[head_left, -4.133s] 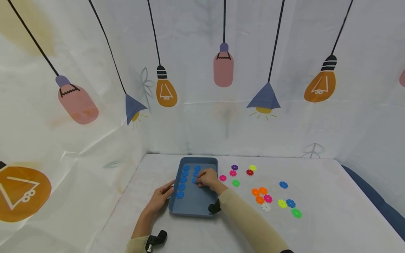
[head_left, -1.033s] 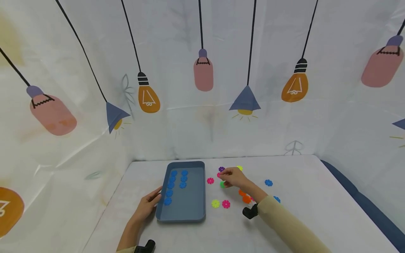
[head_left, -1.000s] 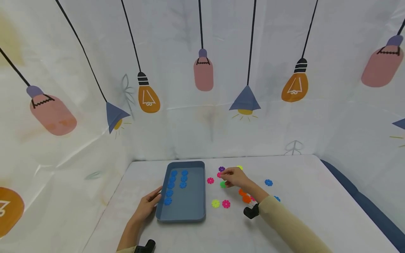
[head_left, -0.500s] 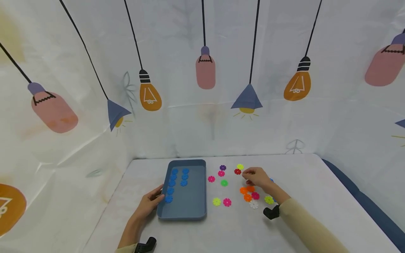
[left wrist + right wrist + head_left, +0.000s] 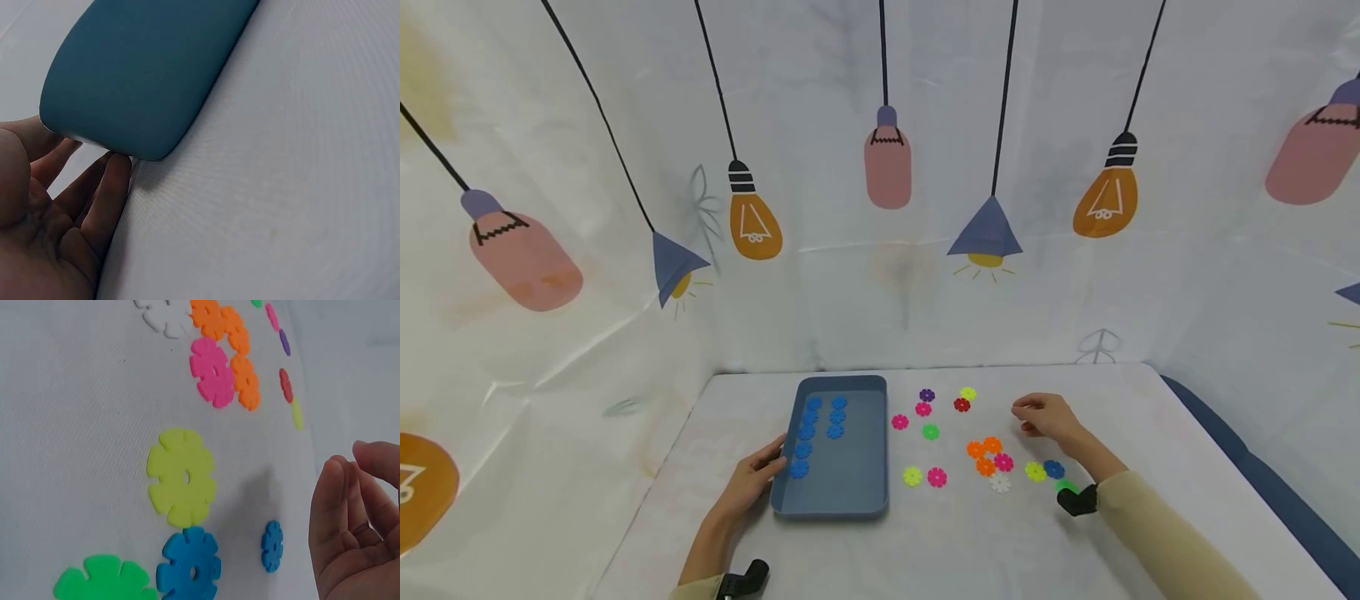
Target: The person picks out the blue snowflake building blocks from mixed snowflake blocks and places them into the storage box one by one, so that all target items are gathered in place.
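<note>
My left hand point(image 5: 751, 482) grips the left edge of a blue-grey tray point(image 5: 850, 500), thumb on the rim; in the left wrist view its fingers point(image 5: 112, 194) meet the tray's side. Flower-shaped blue interlocking discs point(image 5: 806, 432) stand in two columns inside, several in the left one and three in the right. Out to the right, my right hand point(image 5: 1051, 418) hovers over the table with loosely bent fingers and nothing between them. The right wrist view has a blue disc point(image 5: 272, 547) lying near that hand; in the head view the hand hides it.
Between tray and right hand lie scattered discs: a green one point(image 5: 931, 432), a purple one point(image 5: 927, 395), a red one point(image 5: 962, 405), an orange cluster point(image 5: 985, 466) and a white one point(image 5: 1000, 482). A yellow disc point(image 5: 1035, 472) touches another blue disc point(image 5: 1054, 469). White cloth walls point(image 5: 850, 317) surround the table.
My right hand has left the tray's right column and travelled right across the loose discs. A yellow and a pink disc beside the tray now show. My left hand stays at the tray's edge.
</note>
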Motion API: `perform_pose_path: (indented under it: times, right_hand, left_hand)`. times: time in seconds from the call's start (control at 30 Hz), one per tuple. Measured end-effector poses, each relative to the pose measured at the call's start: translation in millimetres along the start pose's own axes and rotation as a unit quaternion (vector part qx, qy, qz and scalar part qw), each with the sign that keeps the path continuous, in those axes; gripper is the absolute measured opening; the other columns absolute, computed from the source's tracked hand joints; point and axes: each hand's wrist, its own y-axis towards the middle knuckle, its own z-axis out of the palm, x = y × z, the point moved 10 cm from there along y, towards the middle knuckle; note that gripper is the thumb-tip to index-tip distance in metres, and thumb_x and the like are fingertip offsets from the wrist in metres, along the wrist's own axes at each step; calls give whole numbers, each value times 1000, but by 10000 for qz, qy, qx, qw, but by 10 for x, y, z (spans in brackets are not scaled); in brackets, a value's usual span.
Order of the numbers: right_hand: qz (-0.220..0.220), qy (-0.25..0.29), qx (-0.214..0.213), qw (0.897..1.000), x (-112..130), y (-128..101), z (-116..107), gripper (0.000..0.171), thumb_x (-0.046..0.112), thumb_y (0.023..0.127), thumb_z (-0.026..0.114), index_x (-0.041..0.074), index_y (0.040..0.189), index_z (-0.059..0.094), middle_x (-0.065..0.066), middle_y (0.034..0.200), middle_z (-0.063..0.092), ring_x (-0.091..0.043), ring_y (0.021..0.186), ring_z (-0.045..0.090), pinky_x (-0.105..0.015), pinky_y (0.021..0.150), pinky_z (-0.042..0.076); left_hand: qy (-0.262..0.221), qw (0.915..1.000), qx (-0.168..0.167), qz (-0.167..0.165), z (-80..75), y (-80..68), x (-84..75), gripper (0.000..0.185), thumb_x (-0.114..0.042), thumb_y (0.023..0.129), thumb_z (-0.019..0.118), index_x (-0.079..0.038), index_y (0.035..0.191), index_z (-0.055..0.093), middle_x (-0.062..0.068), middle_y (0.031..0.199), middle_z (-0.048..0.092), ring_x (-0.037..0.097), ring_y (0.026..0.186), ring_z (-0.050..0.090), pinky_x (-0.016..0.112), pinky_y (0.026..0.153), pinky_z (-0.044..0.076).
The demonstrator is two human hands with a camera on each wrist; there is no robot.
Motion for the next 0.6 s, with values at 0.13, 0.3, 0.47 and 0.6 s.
perform_pose_path:
  times: [0.13,0.3,0.47,0.6]
  right_hand:
    - [-30,-44,-13,10000,-71,-14,-95,35,20,95,64,-7,117,60,-19,100,63,-23,76,59,-28,69,56]
    - [-69,-265,-104,9996,-199,-11,-221,36,22,95,65,-6,117,61,-15,97,63,-22,75,57,-27,68,55]
    - [-15,-619,-320,9976,-347,-11,-356,39,23,93,67,-6,117,61,-12,91,62,-22,74,56,-24,62,51]
    - [29,-838,-413,9956,-427,-14,-424,41,22,91,69,-6,119,61,-9,87,62,-21,73,56,-25,60,48]
  left_hand:
    - [4,10000,47,34,2,0,-9,56,-21,97,62,-8,148,42,25,151,32,39,139,28,58,104,34]
    - [54,10000,36,42,-2,0,-4,56,-22,97,61,-8,148,42,25,151,31,40,139,26,59,105,32]
    - [126,9999,-6,42,2,5,-6,58,-24,95,64,-9,147,43,25,150,33,41,139,28,59,104,34]
    - [187,9998,-78,32,-12,0,-15,59,-26,94,65,-11,147,44,27,148,35,41,137,31,59,103,35]
